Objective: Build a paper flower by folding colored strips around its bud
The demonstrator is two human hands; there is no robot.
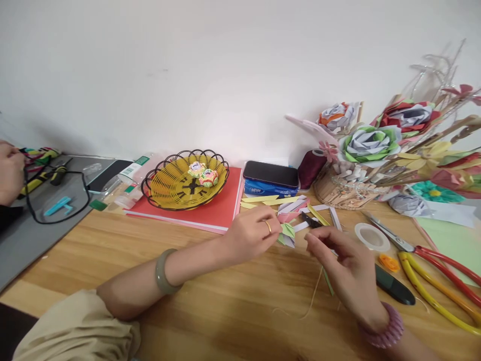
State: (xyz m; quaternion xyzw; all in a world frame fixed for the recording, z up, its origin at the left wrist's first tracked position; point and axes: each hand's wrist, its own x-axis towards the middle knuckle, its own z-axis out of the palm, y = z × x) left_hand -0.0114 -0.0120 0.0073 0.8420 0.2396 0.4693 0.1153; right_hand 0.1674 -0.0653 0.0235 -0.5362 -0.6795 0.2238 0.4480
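My left hand [253, 233], a ring on one finger, is closed in a pinch at a small folded paper piece [287, 233] in green and pale white. Just right of it, my right hand [345, 265] has thumb and forefinger pressed together; whatever lies between the tips is too small to make out. A pale thread [313, 296] trails from below the right hand across the wooden table [225, 301]. Yellow and white paper strips [263, 199] and a black-handled tool [310, 219], partly hidden, lie behind the hands.
A yellow basket [176, 185] holding two paper balls rests on red paper [221, 215]. A phone [270, 174] tops a blue tissue pack [263, 189]. At right are tape [372, 236], red-handled scissors [402, 243], yellow-handled scissors [413, 281] and paper flowers [370, 145]. Another person's hand [9, 173] is far left.
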